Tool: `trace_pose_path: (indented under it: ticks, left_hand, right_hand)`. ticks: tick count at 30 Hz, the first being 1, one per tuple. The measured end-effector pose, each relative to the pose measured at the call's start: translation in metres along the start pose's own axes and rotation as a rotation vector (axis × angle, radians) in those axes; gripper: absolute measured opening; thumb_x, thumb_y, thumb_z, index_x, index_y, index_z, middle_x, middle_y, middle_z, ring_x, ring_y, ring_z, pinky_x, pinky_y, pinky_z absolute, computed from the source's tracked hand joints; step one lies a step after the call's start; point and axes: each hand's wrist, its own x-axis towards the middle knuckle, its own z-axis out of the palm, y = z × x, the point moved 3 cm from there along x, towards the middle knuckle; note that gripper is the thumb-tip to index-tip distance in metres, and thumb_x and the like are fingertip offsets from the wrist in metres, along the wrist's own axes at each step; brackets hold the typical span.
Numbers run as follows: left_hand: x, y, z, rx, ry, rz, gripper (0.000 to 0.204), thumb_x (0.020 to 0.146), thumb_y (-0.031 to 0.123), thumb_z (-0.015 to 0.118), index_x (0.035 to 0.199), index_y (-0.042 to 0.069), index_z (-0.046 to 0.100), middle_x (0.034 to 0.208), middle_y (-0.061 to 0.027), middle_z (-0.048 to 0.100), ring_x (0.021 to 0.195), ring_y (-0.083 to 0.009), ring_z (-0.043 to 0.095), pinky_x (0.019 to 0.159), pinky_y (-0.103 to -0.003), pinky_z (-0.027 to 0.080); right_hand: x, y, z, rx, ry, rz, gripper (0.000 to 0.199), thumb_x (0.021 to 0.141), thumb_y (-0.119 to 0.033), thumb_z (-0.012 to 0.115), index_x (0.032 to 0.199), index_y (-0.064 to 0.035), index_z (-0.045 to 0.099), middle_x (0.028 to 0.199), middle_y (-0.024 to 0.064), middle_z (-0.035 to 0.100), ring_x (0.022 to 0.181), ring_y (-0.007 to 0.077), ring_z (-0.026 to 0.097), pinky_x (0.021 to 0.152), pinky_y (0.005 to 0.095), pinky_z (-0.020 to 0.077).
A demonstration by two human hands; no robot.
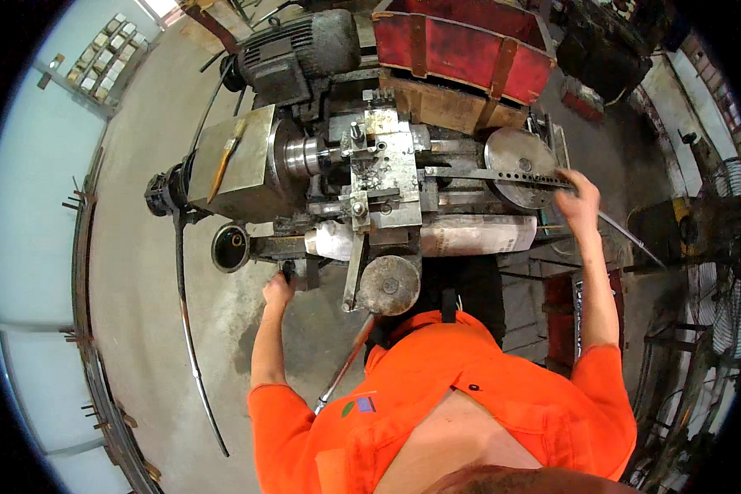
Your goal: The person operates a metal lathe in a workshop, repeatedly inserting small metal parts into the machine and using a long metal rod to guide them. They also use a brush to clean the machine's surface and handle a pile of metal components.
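A metal lathe-like machine (387, 173) stands in front of me. My left hand (277, 290) is closed around a small black knob (286, 269) at the machine's near left, close to a round black cup (230, 248). Out to the right, my right hand (579, 200) grips the end of a long flat bar with a row of holes (514, 176). This bar runs leftward across a round metal disc (510, 152) to the machine's middle block. A smaller disc (389, 285) sits at the near side, next to a slanted flat lever (355, 276).
A brush with a wooden handle (222, 169) lies on the metal gearbox (255, 148). Behind it is a dark electric motor (309, 49). A red crate (461, 49) rests on a wooden one (445, 103). Long rods (191, 346) slope down at the left.
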Motion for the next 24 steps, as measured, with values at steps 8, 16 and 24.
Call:
trace_pose_path:
  ticks: [8,16,24]
  left_hand:
    - [-0.024,-0.048,-0.127,-0.703,-0.055,-0.064,0.039,0.08,0.023,0.061,0.113,0.003,0.057,0.083,-0.0141,0.066,0.072,-0.0197,0.064,0.066,-0.033,0.049]
    - [-0.159,-0.212,-0.187,-0.357,0.451,-0.702,0.04,0.087,0.037,0.052,0.092,-0.002,0.06,0.071,-0.0125,0.063,0.063,-0.0264,0.06,0.061,-0.037,0.046]
    - [-0.172,-0.092,-0.172,-0.311,0.36,-0.85,0.044,0.074,0.047,0.062,0.085,0.004,0.063,0.073,-0.0134,0.062,0.072,-0.0319,0.06,0.067,-0.043,0.045]
  right_hand:
    - [0.062,-0.248,0.132,0.211,-0.191,-0.909,0.029,0.053,-0.021,0.061,0.078,-0.0049,0.062,0.079,0.0099,0.057,0.078,0.0289,0.053,0.07,0.0403,0.0434]
    - [0.071,-0.325,0.22,-0.285,-0.631,-0.908,0.02,0.056,-0.02,0.063,0.072,-0.0097,0.067,0.078,0.0111,0.066,0.077,0.0264,0.062,0.072,0.0361,0.0439]
    - [0.074,-0.318,0.222,-0.268,-0.67,-0.833,0.024,0.056,-0.021,0.069,0.077,-0.0077,0.068,0.082,0.0111,0.066,0.078,0.0264,0.064,0.071,0.0374,0.0479]
